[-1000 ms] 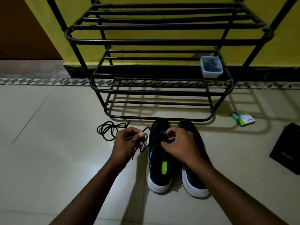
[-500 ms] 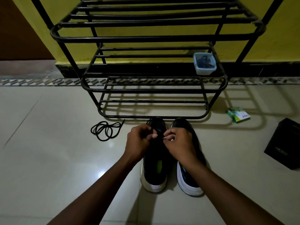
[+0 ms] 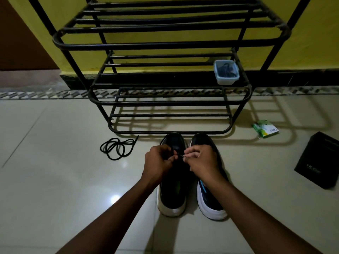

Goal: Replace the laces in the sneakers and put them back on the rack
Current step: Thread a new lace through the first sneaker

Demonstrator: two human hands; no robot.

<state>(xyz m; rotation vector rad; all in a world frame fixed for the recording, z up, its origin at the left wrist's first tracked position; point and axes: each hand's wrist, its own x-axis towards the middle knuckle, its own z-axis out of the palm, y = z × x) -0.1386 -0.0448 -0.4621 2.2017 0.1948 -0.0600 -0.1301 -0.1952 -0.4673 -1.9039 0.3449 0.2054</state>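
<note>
Left hand and right hand pinch a black lace above the left sneaker.

- Setting: home interior, entry or hallway corner by the look.
- Black metal shoe rack against yellow painted wall with dark skirting.
- Glossy pale floor tiles; patterned border strip along wall.
- Brown surface at left edge, door-like; cannot confirm.
- Household odds: small plastic tub on rack shelf, green packet and black box on floor.
</note>
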